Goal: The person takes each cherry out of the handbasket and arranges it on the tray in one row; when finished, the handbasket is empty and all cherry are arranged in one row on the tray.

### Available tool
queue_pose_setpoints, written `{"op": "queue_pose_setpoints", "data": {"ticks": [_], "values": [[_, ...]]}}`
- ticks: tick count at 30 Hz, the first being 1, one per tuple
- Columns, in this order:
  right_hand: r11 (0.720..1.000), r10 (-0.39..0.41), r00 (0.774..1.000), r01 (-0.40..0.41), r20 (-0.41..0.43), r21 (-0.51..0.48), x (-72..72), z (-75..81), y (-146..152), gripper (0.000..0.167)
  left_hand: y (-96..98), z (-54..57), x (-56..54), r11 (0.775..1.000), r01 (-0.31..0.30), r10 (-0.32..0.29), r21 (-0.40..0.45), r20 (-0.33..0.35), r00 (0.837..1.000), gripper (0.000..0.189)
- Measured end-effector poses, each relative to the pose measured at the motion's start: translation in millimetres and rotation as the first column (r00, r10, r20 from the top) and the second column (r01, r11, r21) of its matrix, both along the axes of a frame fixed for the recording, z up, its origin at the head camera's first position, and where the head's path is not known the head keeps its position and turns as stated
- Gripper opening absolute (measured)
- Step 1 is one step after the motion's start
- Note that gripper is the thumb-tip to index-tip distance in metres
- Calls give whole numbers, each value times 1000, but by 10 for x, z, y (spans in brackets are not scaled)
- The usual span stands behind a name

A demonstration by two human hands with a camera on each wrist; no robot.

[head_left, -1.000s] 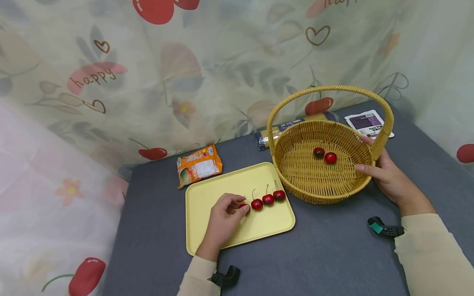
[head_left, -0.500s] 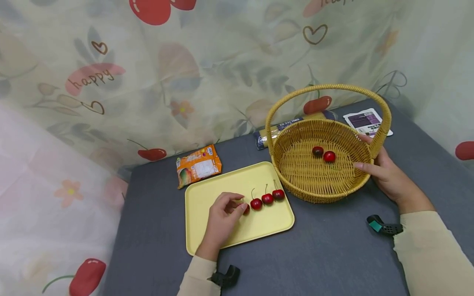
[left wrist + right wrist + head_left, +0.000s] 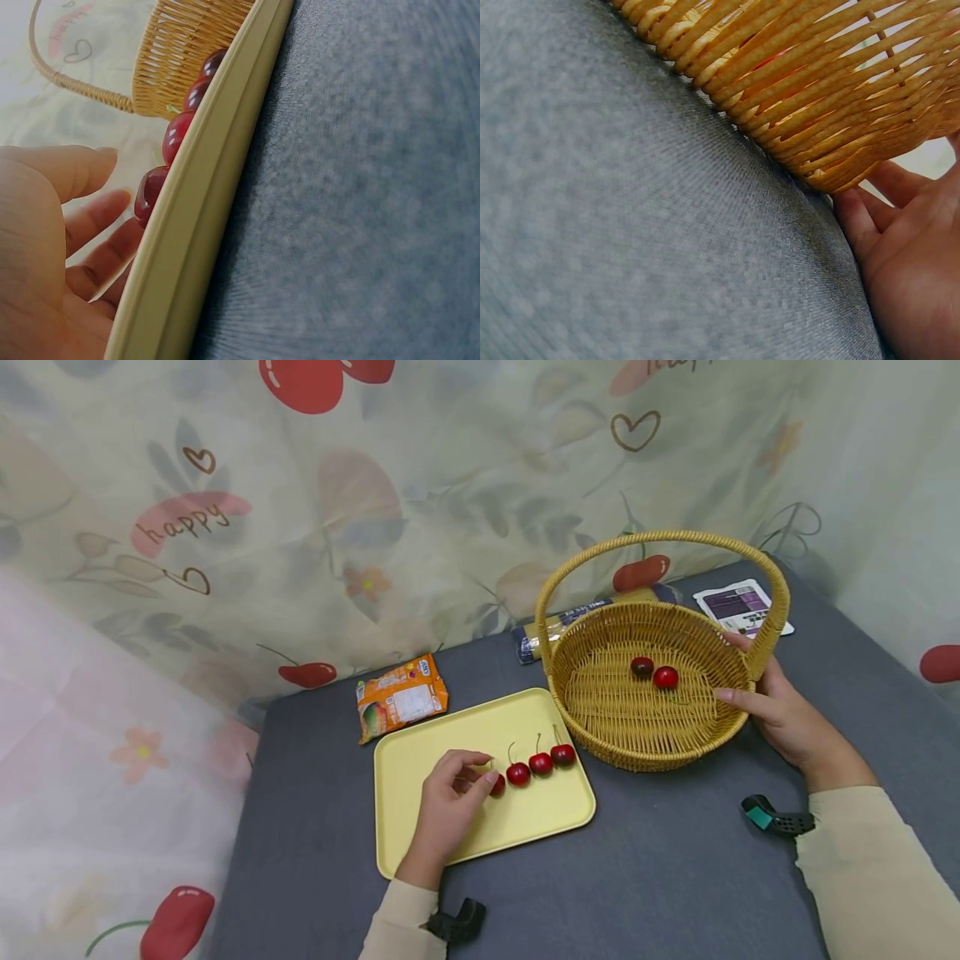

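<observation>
On the yellow tray (image 3: 408, 810), several dark red cherries stand in a slanting row with stems up. My left hand (image 3: 444, 814) is beside the leftmost cherry (image 3: 498, 786), its thumb and fingers loosely bent. In the left wrist view a gap shows between thumb and fingers; the cherry (image 3: 152, 193) sits just beyond the fingertips, held by nothing. My right hand (image 3: 787, 718) grips the right side of the wicker basket (image 3: 645, 760), thumb inside the rim and fingers outside. Inside the basket lie two cherries (image 3: 665, 677). The right wrist view shows fingers (image 3: 855, 214) against the basket's lower wall.
An orange snack packet (image 3: 402, 697) lies behind the tray. Behind the basket are a long blue-and-gold package (image 3: 528, 643) and a white-and-purple packet (image 3: 742, 607). The tray's right edge is close to the basket. A patterned curtain (image 3: 450, 510) hangs along the table's back edge.
The left thumb and fingers have let go of the leftmost cherry and drawn slightly left, so more of it shows. The right hand and basket stay in place; the head view shifts slightly.
</observation>
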State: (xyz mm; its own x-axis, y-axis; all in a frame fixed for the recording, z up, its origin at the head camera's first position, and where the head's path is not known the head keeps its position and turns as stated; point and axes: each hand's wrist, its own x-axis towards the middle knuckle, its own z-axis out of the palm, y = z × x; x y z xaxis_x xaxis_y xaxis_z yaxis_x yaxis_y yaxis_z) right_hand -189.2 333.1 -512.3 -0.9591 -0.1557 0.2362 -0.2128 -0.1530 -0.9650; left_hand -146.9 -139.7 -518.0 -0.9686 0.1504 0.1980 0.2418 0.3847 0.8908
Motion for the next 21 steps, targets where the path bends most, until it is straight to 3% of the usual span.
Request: {"op": "queue_pose_setpoints", "data": {"ticks": [21], "values": [[1000, -3, 1000, 3, 0, 3, 4, 5, -8, 75, 1, -18, 4, 1000, -1, 1, 7, 26, 1000, 21]]}}
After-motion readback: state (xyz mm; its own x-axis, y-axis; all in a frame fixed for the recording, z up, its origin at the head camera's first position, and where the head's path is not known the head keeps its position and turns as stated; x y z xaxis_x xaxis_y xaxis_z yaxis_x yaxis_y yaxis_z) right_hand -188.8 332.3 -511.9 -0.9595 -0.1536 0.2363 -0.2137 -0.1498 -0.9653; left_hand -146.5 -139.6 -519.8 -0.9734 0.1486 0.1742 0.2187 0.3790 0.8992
